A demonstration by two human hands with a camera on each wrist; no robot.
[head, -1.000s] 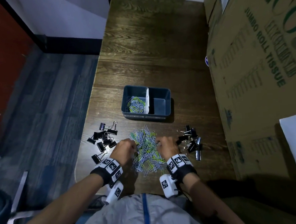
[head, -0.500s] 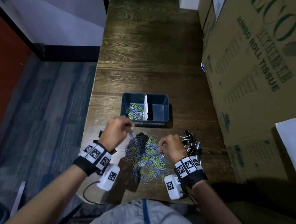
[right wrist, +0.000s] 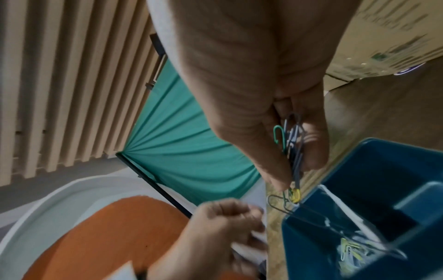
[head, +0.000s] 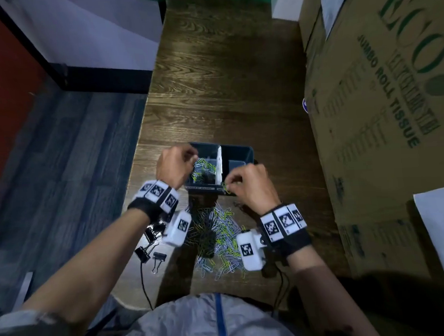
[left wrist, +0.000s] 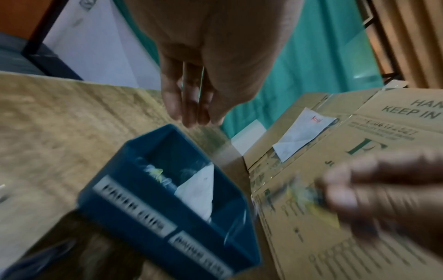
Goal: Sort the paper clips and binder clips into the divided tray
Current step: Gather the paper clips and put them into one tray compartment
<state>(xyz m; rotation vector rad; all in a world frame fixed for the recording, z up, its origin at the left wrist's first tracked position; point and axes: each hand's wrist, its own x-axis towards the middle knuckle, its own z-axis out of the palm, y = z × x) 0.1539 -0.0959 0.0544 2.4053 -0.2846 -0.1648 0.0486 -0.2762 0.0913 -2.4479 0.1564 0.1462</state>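
The blue divided tray [head: 243, 153] is sitting on the desk [head: 224, 95], its left compartment holding yellow and silver paper clips [head: 202, 167]. The right hand [head: 250, 187] is pinching a bunch of clips [right wrist: 293, 149] between its fingers [right wrist: 311, 151], hanging lengthwise over the tray's near edge. The left hand [head: 175, 165] is hovering above the left compartment, fingers loosely together.

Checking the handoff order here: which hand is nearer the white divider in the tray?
Right. The right hand, pinching paper clips, hangs at the tray's near edge just beside the white divider. The left hand sits over the left compartment's outer side, farther away.
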